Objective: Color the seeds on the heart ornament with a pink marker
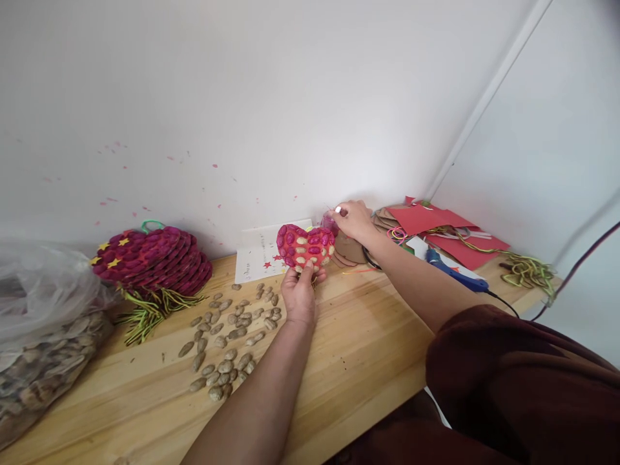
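My left hand (299, 297) grips a red heart-shaped ornament (306, 248) by its lower end and holds it up above the table. Rows of nutshells cover the heart; many are painted shiny pink, while others in the middle and along the right edge are still pale tan. My right hand (355, 221) is closed in a pinch just behind and right of the heart, above a small pink-stained clear container (330, 223). A small white end shows at its fingertips; what it belongs to is hidden. Loose brown shells (237, 323) lie scattered left of my left forearm.
At the left, a stack of finished-looking pink hearts (159, 261) with green fringe stands beside a clear plastic bag (48, 349) of shells. A white paper (247, 258) lies behind. Rightward are brown cardboard pieces (349, 250), red sheets (426, 219), a blue glue gun (455, 272) and green cords (527, 271).
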`<state>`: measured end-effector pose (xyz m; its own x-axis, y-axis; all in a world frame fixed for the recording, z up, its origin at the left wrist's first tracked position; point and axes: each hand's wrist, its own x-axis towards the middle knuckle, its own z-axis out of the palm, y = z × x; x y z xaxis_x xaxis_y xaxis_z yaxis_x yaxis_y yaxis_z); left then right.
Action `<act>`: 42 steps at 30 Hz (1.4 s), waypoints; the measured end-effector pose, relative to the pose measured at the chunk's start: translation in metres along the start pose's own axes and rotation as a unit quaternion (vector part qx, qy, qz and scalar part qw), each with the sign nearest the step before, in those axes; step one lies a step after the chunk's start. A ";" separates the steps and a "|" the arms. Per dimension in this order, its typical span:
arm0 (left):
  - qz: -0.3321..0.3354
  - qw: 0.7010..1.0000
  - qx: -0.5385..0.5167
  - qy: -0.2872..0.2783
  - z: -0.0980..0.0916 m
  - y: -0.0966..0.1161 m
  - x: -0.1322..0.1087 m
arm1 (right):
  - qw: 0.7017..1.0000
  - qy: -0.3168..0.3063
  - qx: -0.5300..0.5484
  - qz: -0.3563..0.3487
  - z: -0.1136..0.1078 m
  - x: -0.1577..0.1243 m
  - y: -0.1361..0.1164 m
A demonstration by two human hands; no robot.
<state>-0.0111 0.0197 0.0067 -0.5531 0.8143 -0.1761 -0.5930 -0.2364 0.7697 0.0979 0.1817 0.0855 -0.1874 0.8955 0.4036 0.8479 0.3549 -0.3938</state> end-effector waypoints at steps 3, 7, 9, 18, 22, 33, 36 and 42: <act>-0.001 1.000 0.000 -0.007 -0.001 -0.001 0.001 | 0.997 0.048 0.064 0.010 -0.003 -0.005 0.007; 0.005 1.000 -0.001 -0.009 -0.003 -0.002 0.002 | 0.966 0.142 0.216 0.005 -0.018 -0.023 0.012; 0.009 1.000 -0.005 -0.005 -0.003 -0.003 0.002 | 0.942 0.175 0.285 -0.024 -0.031 -0.039 0.010; 0.013 1.000 -0.018 0.002 -0.004 -0.005 0.004 | 0.920 0.125 0.364 -0.076 -0.045 -0.113 -0.013; 0.011 1.000 -0.015 0.001 -0.004 -0.005 0.004 | 0.930 0.137 0.317 -0.125 -0.035 -0.119 -0.014; -0.001 0.999 -0.037 -0.009 -0.002 0.001 0.001 | 0.938 0.171 0.202 -0.226 -0.030 -0.124 -0.010; -0.004 0.999 -0.042 -0.005 -0.001 0.003 0.000 | 0.939 0.166 0.185 -0.236 -0.031 -0.126 -0.011; -0.003 0.999 -0.031 -0.026 -0.002 0.003 0.000 | 0.934 0.183 0.168 -0.258 -0.031 -0.127 -0.010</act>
<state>-0.0137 0.0177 0.0079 -0.5185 0.8424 -0.1469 -0.6321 -0.2619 0.7293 0.1289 0.0560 0.0635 -0.2945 0.4527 0.8416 0.4766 0.8329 -0.2812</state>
